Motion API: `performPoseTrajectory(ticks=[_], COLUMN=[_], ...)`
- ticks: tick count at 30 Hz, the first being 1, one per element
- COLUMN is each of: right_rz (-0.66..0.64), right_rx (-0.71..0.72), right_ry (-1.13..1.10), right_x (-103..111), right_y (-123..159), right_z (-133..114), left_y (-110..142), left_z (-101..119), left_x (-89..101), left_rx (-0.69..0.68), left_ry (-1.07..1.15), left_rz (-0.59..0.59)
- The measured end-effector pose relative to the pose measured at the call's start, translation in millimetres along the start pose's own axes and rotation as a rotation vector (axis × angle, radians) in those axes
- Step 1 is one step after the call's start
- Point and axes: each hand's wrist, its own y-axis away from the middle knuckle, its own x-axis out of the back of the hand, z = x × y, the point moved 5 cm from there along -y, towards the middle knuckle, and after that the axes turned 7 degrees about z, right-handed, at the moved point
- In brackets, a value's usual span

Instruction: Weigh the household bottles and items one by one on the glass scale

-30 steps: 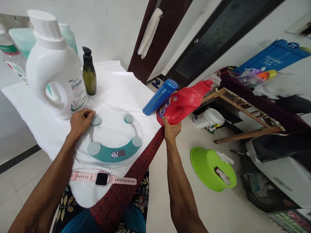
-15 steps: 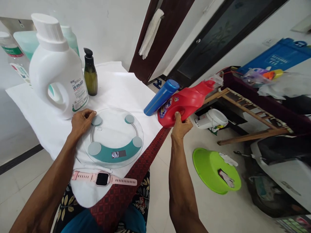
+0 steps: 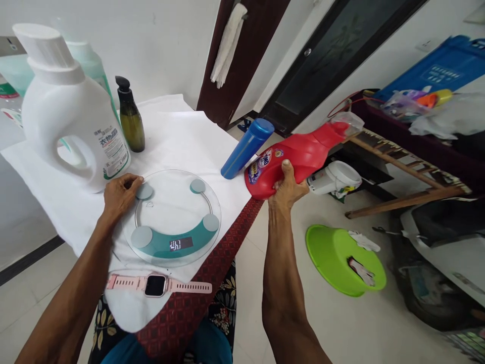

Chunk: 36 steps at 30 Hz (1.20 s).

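Observation:
My left hand (image 3: 120,194) is at the left rim of a round glass bathroom scale (image 3: 191,248), its fingers curled and closed on the edge by a grey pad. The scale's display is lit. My right hand (image 3: 288,188) grips a red detergent bottle (image 3: 303,149) by its handle, thumb up on the side. That bottle looks tilted in view, at the right edge of the white cloth (image 3: 182,134). Just left of it stands a blue cylindrical bottle (image 3: 246,149). A pink smartwatch (image 3: 155,285) lies flat in front of the scale.
Left of the scale stand a large white detergent jug (image 3: 71,111) and a dark green pump bottle (image 3: 131,119). Beyond the table's right edge, a green basin (image 3: 329,263) with gloves and a white bucket (image 3: 337,177) are on the floor. A wooden rack (image 3: 409,194) stands behind.
My right hand has moved from the red bottle's base up to its handle and closed around it. The view has shifted slightly. My left hand stays at the scale's rim.

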Motion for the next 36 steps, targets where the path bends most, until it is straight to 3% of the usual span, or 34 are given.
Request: performPoseTrajectory(ticks=[4, 11, 15, 18, 21, 25, 31, 36], right_rz=[0.040, -0.031, -0.066, -0.173, -0.332, -0.504, -0.743, -0.793], right_rx=[-0.052, -0.023, 0.015, 0.046, 0.051, -0.017, -0.112, -0.162], right_ry=[-0.031, -0.020, -0.038, -0.037, -0.064, -0.128, -0.180, -0.164], right_x=[23.2, 72.3, 93.8, 100.4, 95.2, 71.6, 22.2, -3.7], right_y=[1.5, 17.9, 46.3, 71.9, 97.0, 131.2, 188.1, 216.6], right_z=[-9.3, -29.6, -63.3, -97.7, -124.0, -133.8, -120.5, -99.6], left_y=[-0.2, 0.8, 3.6, 5.5, 7.0, 9.0, 10.7, 11.1], left_z=[1.2, -0.8, -0.7, -0.5, 1.0, 3.9, 5.7, 6.4], left_x=[0.7, -0.2, -2.2, -4.2, -4.4, -3.4, -4.5, -5.6], left_rx=[-0.003, -0.040, -0.073, -0.061, -0.056, -0.065, -0.035, -0.019], left_ry=[-0.017, -0.025, 0.005, 0.033, 0.046, 0.031, 0.008, -0.027], left_rz=[0.001, 0.015, 0.012, 0.004, 0.004, -0.001, -0.030, -0.039])
